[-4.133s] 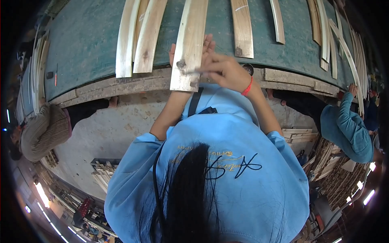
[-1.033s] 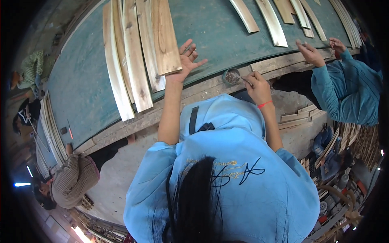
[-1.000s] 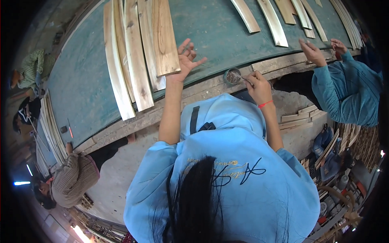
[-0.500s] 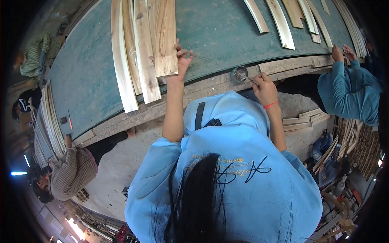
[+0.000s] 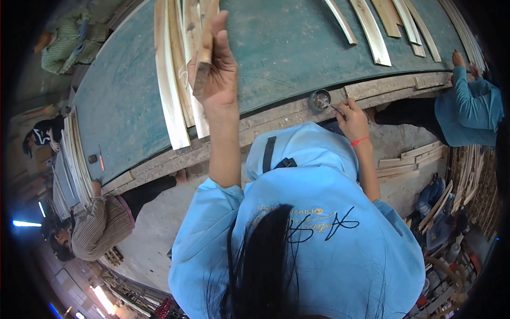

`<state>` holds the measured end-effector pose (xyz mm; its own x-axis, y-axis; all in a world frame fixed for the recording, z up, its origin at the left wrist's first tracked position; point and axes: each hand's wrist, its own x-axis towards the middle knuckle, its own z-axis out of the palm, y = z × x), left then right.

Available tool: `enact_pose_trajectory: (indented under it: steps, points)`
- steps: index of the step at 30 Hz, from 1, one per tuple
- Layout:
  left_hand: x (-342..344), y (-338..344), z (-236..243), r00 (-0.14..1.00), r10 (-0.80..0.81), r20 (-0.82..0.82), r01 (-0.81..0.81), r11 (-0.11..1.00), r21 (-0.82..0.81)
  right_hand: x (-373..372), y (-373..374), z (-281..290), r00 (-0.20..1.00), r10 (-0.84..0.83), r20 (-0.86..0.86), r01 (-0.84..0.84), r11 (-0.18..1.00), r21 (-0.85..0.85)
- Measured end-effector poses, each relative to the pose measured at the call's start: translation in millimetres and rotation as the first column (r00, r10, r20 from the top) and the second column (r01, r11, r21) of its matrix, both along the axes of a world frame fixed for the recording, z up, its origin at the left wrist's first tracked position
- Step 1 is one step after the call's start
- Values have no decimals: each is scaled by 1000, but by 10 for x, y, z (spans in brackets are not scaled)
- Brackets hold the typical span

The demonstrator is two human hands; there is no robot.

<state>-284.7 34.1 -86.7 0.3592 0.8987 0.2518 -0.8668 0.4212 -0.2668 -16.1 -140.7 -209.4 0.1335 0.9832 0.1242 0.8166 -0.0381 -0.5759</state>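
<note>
My left hand (image 5: 223,80) grips a wooden board (image 5: 203,56), tilted up on its narrow edge so the end grain faces me. Several more pale boards (image 5: 172,101) lie side by side under and left of it on the green tabletop (image 5: 276,48). My right hand (image 5: 353,121) is closed around a thin tool (image 5: 334,108), whose kind I cannot make out. The tool's tip reaches into a small round cup (image 5: 312,100) holding brownish matter. That cup stands on the worn wooden ledge (image 5: 276,110) along the table's near edge.
More boards (image 5: 370,34) lie at the table's far right, near a person in a teal top (image 5: 467,114). At the left, a person in a striped top (image 5: 103,226) sits beside stacked strips (image 5: 78,159). A dark block and a red-handled tool (image 5: 101,162) rest near the left end.
My left hand has turned the board from lying flat onto its edge and shifted slightly left. My right hand stays by the cup with the tool. The whole view has shifted a little.
</note>
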Motion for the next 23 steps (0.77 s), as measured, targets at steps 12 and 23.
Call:
enact_pose_trajectory:
  steps: [12, 23]
  points:
    - [80, -337, -120, 984, 140, -112, -155, 978, -142, -51, -67, -110, 999, 27, -30, -26, 1000, 10]
    - [213, -459, -423, 912, -399, -91, 394, 917, -67, 28, 153, -107, 999, 36, -6, -36, 999, -4]
